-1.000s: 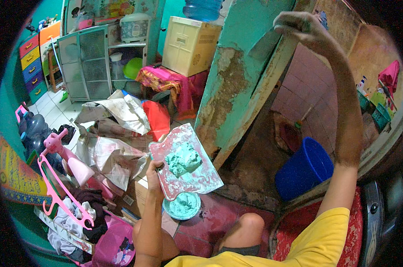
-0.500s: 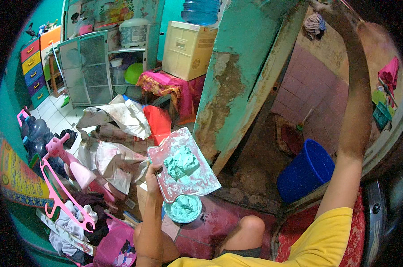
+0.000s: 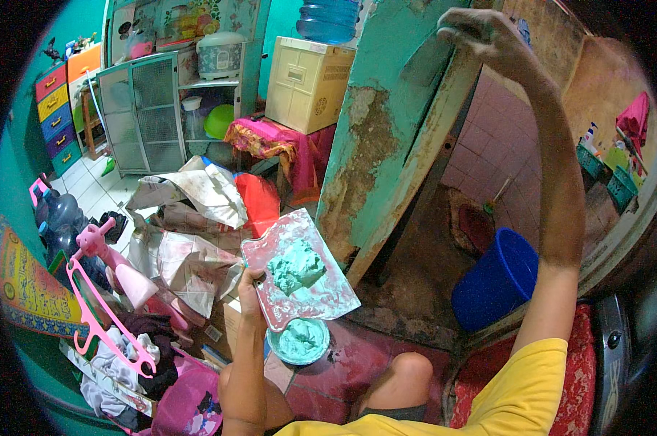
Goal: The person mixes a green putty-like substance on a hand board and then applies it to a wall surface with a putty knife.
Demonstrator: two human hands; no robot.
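High at the peeling teal wall (image 3: 404, 109), a flat blade (image 3: 423, 62) is held in the curled fingers of the right hand (image 3: 483, 36), wrist bent on a raised arm, while a board (image 3: 334, 294) bearing teal paste (image 3: 297, 267) is gripped low by the left hand (image 3: 250, 292).

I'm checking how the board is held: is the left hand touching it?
Touching. The head view shows the left hand closed on the left edge of the board, with no gap between them.
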